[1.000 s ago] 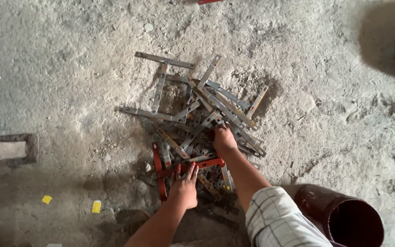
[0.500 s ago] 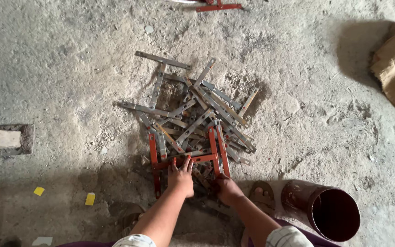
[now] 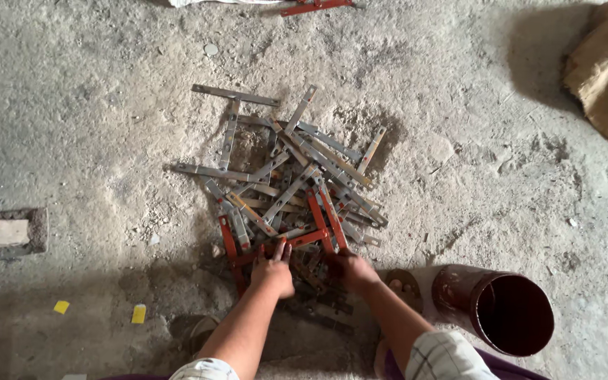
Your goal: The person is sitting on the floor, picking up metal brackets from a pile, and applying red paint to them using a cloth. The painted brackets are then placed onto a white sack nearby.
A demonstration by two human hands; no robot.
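head view | steep downward | near hands | floor
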